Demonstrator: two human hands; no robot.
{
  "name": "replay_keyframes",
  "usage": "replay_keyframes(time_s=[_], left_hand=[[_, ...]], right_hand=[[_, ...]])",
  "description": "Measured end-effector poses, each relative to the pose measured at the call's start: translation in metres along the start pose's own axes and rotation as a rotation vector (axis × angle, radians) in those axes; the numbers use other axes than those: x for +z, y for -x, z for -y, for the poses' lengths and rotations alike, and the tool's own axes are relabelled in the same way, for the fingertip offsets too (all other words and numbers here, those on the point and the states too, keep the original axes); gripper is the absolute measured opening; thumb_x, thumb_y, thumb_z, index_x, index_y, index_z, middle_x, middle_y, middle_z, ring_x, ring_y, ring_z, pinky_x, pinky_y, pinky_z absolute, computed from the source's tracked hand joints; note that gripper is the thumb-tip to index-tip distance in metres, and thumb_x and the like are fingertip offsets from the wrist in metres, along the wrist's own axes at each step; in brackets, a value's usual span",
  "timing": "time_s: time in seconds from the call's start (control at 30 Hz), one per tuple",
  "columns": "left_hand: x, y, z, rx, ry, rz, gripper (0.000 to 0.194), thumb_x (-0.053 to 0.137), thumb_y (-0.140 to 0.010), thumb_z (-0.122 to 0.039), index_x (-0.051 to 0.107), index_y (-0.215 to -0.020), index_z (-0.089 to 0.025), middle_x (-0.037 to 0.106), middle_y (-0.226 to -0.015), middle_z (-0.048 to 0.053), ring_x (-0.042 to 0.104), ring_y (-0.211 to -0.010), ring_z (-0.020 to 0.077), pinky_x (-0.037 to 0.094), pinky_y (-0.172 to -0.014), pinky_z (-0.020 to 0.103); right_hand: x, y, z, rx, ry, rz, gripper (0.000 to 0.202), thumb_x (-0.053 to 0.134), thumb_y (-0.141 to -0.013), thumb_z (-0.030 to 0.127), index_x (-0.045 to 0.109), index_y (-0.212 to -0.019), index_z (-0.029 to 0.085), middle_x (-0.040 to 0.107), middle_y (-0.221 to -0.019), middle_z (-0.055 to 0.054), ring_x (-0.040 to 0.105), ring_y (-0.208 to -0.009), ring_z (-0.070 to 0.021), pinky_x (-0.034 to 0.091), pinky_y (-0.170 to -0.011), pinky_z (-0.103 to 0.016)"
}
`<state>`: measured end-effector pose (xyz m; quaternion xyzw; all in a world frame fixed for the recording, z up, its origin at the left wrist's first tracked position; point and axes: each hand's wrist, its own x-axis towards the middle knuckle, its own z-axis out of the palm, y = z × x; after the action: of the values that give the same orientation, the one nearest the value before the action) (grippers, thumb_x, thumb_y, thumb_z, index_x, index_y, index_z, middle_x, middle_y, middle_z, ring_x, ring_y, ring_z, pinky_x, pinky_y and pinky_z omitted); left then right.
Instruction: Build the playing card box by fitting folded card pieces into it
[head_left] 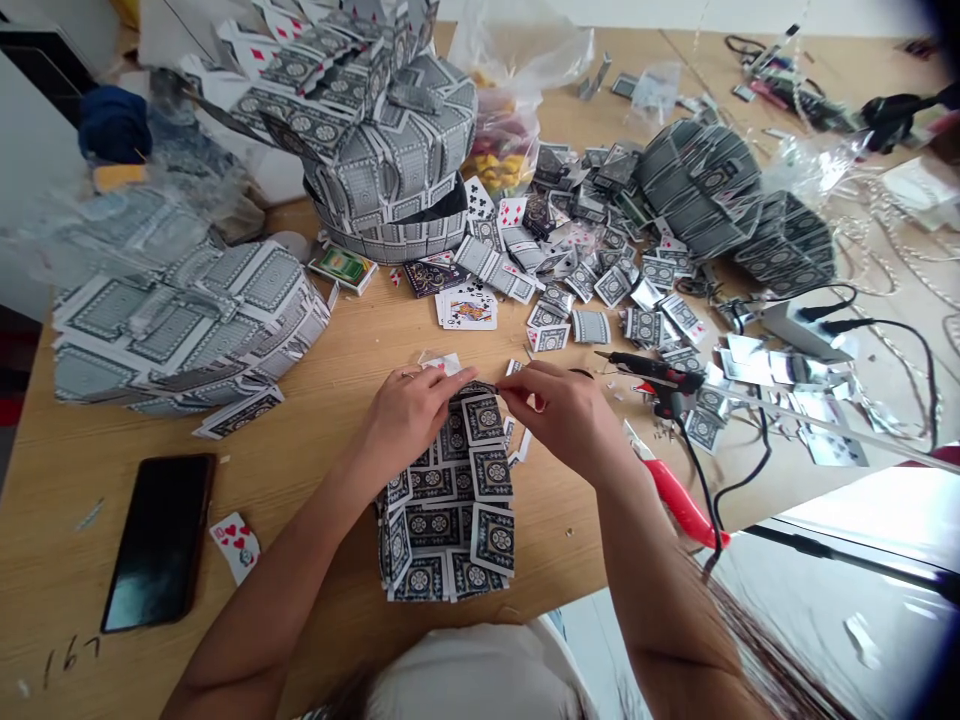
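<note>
In front of me on the wooden table lies a piece built from dark patterned playing cards, its cards folded and overlapped in rows. My left hand grips its far end, index finger stretched along the edge. At the far right corner of the same piece, my right hand pinches the edge between thumb and fingertips. What exactly lies between those fingertips is partly hidden. A glue gun rests just right of my right hand, and red-handled scissors or pliers lie partly behind that forearm.
Large card-built shapes stand at the back left and left. Loose folded cards and round card pieces spread across the back right. A phone lies at the left; black cables trail at the right.
</note>
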<state>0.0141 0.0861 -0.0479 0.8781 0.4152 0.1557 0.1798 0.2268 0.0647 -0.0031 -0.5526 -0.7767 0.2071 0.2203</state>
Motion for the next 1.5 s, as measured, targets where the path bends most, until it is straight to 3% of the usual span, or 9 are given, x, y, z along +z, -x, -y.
replay_keyframes(time_s=[0.2,0.3,0.4,0.57,0.73,0.93,1.1,1.27,1.5], left_hand=[[0.003,-0.006,-0.004,0.085,-0.019,0.035,0.043,0.044,-0.095,-0.012,0.053,-0.135,-0.028,0.064,-0.122,0.005,0.06,-0.112,0.0218,0.042,-0.103,0.044],[0.003,-0.011,-0.004,0.06,-0.026,0.091,0.043,0.043,-0.094,-0.009,0.054,-0.132,-0.027,0.067,-0.116,0.004,0.062,-0.107,0.0224,0.045,-0.097,0.041],[0.002,-0.014,-0.004,0.032,-0.011,0.112,0.039,0.045,-0.093,-0.011,0.056,-0.128,-0.026,0.067,-0.116,0.004,0.063,-0.104,0.0225,0.047,-0.092,0.038],[-0.002,-0.012,-0.005,0.025,0.027,0.098,0.034,0.043,-0.093,-0.011,0.06,-0.121,-0.023,0.067,-0.114,0.006,0.064,-0.101,0.0212,0.047,-0.088,0.034],[0.003,-0.011,0.0,0.046,0.097,0.07,0.045,0.043,-0.091,-0.005,0.054,-0.131,-0.023,0.067,-0.116,0.006,0.063,-0.107,0.0202,0.048,-0.092,0.035],[0.007,-0.012,0.003,0.032,0.144,0.033,0.042,0.042,-0.09,-0.003,0.057,-0.125,-0.02,0.066,-0.119,0.008,0.062,-0.111,0.0204,0.048,-0.095,0.036],[0.004,-0.011,0.001,0.004,0.189,0.046,0.042,0.042,-0.089,-0.002,0.057,-0.122,-0.023,0.067,-0.118,0.006,0.062,-0.111,0.0196,0.049,-0.095,0.036],[0.001,-0.011,0.001,0.004,0.246,0.07,0.037,0.04,-0.09,-0.003,0.057,-0.118,-0.021,0.067,-0.115,0.006,0.063,-0.109,0.0196,0.05,-0.093,0.035],[-0.002,-0.012,0.001,0.018,0.239,0.082,0.036,0.04,-0.089,-0.002,0.057,-0.117,-0.019,0.067,-0.114,0.007,0.062,-0.109,0.02,0.048,-0.094,0.036]], right_hand=[[0.002,0.006,0.001,0.032,0.076,0.019,0.015,0.054,-0.091,0.016,0.069,-0.092,0.017,0.067,-0.084,-0.004,0.059,-0.066,-0.0137,0.043,-0.061,-0.026],[0.015,0.014,0.021,0.072,0.273,-0.123,0.018,0.055,-0.092,0.027,0.065,-0.104,0.017,0.065,-0.101,-0.011,0.06,-0.083,-0.022,0.046,-0.068,-0.033],[0.038,0.022,0.045,0.142,0.386,-0.202,0.039,0.066,-0.084,0.035,0.056,-0.116,0.015,0.057,-0.115,-0.018,0.055,-0.097,-0.0301,0.048,-0.078,-0.042],[0.063,0.024,0.058,0.222,0.405,-0.162,0.048,0.06,-0.077,0.015,0.048,-0.123,0.018,0.054,-0.118,-0.018,0.052,-0.1,-0.0321,0.048,-0.08,-0.047],[0.049,0.028,0.048,0.243,0.193,-0.205,0.039,0.054,-0.083,0.02,0.051,-0.122,0.016,0.058,-0.109,-0.014,0.06,-0.094,-0.0273,0.052,-0.078,-0.041],[0.033,0.033,0.032,0.414,-0.085,-0.263,0.03,0.047,-0.088,0.023,0.06,-0.114,0.017,0.068,-0.097,-0.009,0.065,-0.073,-0.0165,0.052,-0.061,-0.029],[0.028,0.036,0.024,0.383,-0.031,-0.247,0.044,0.04,-0.09,0.019,0.059,-0.13,0.019,0.069,-0.102,-0.009,0.062,-0.07,-0.0159,0.051,-0.067,-0.031],[0.028,0.035,0.02,0.338,-0.019,-0.242,0.034,0.044,-0.087,0.018,0.072,-0.106,0.02,0.067,-0.11,-0.009,0.063,-0.072,-0.0158,0.052,-0.07,-0.032],[0.031,0.028,0.016,0.205,0.148,-0.248,0.032,0.048,-0.086,0.015,0.07,-0.108,0.018,0.065,-0.113,-0.012,0.062,-0.097,-0.0242,0.053,-0.08,-0.038]])
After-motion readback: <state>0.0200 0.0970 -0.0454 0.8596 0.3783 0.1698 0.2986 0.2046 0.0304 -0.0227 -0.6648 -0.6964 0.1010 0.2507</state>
